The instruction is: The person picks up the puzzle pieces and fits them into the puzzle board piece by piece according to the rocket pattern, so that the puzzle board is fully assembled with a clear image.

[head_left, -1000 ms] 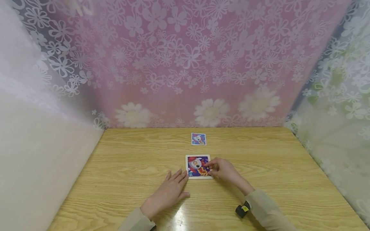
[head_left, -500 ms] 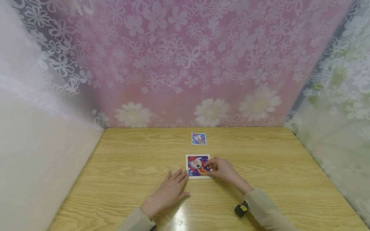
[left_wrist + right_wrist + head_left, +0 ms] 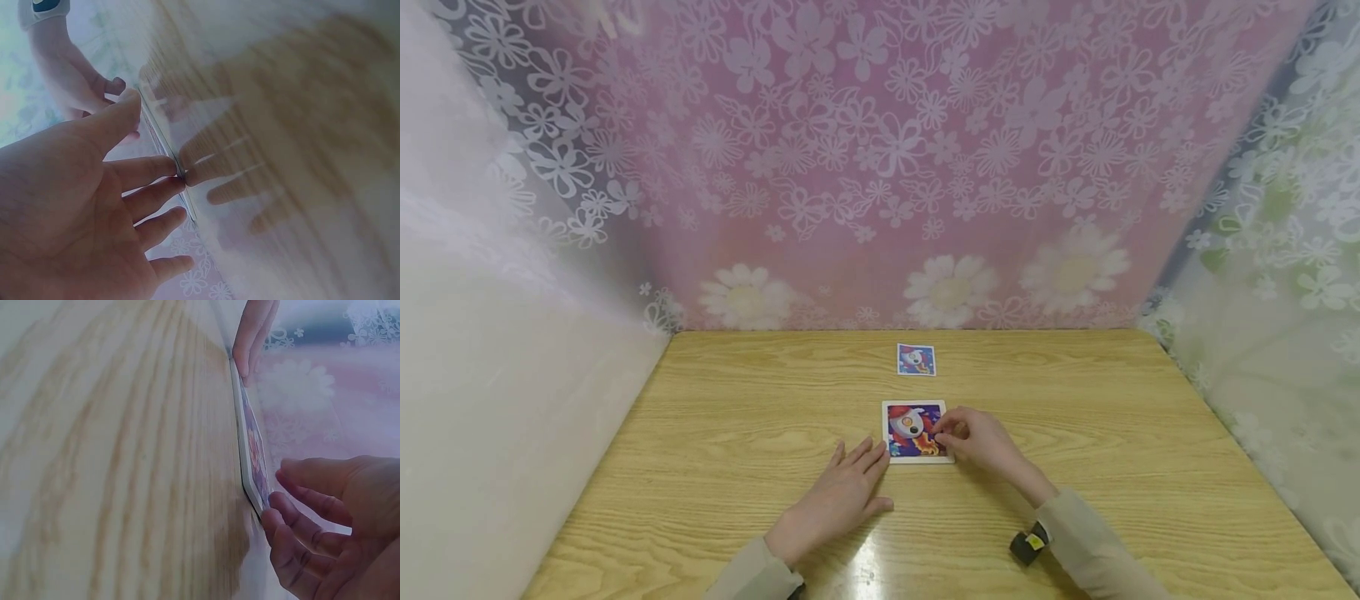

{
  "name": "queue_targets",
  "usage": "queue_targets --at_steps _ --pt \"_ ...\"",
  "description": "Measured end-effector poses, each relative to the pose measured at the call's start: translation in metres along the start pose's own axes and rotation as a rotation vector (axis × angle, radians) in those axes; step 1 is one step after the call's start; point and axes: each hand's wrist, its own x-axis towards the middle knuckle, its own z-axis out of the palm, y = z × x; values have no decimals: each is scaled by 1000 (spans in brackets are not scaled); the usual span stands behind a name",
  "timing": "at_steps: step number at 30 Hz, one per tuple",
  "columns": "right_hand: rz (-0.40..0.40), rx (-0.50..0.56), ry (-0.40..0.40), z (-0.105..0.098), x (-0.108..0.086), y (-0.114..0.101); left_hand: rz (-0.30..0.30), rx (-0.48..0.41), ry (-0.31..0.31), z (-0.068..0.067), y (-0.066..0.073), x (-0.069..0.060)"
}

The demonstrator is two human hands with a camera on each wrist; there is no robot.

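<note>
A square picture board (image 3: 913, 430) with a white border lies flat on the table, printed with a cartoon rocket and orange flames on dark blue. My left hand (image 3: 844, 492) lies beside it with straight fingers, the fingertips touching its left edge. At the right edge is my right hand (image 3: 981, 442), its fingers bent and the thumb near the index finger over the picture. In the right wrist view, fingertips (image 3: 272, 519) touch the board's corner, while the thumb stands off it. I see nothing gripped in that hand. Its fingers hide part of the board's right border.
A smaller card (image 3: 917, 360) with a similar rocket picture lies farther back on the wooden table (image 3: 760, 400). Flowered sheets (image 3: 880, 167) stand behind and along both sides. A black device (image 3: 1028, 543) sits at the right sleeve.
My right thumb has moved up from the board's lower right part, closer to the index finger. The left hand, board and small card keep their places.
</note>
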Motion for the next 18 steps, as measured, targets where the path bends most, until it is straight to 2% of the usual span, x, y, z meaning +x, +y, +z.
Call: queue_targets --at_steps 5,12,18 --pt "-19 37 47 -2 -4 4 2 -8 -4 2 -2 1" --pt "10 137 60 -9 -13 9 12 6 12 7 -9 6" --pt "-15 58 120 -24 -22 14 22 -43 86 12 -22 12"
